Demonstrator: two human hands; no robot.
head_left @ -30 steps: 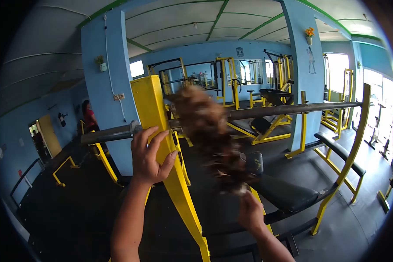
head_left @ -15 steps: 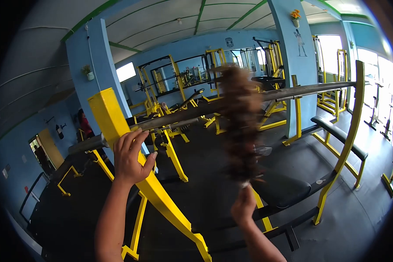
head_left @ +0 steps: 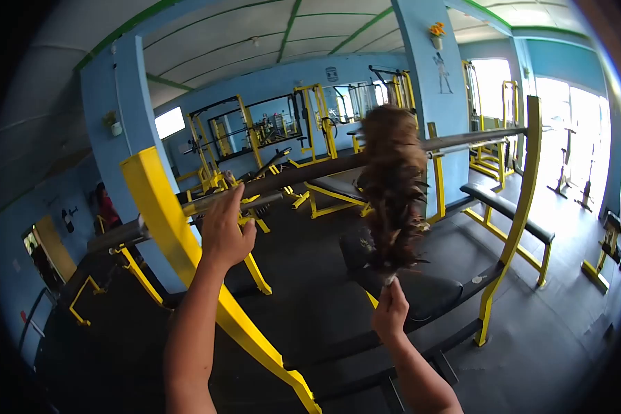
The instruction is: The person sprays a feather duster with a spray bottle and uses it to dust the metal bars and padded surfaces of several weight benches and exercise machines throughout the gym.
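My right hand (head_left: 391,310) grips the bottom end of a feather duster (head_left: 395,186) with brown and dark feathers. The duster stands nearly upright in front of a long barbell bar (head_left: 310,172), covering part of it; whether the feathers touch the metal I cannot tell. My left hand (head_left: 226,231) is open, its fingers stretched upward and thumb apart, in front of the bar just right of the yellow rack post (head_left: 160,200). Contact between those fingers and the bar cannot be made out. Behind the duster's lower end lies a black padded bench (head_left: 428,297).
At the right rises the rack's other yellow post (head_left: 521,186). A second black bench (head_left: 510,210) stands beyond it, near a blue pillar (head_left: 443,103). Yellow gym machines line the back wall. A person in red (head_left: 106,205) is at the far left.
My left hand has come off the yellow post and shifted right, its fingers straighter. The duster, blurred before, shows more clearly now. The whole view has swung slightly, moving the room leftward.
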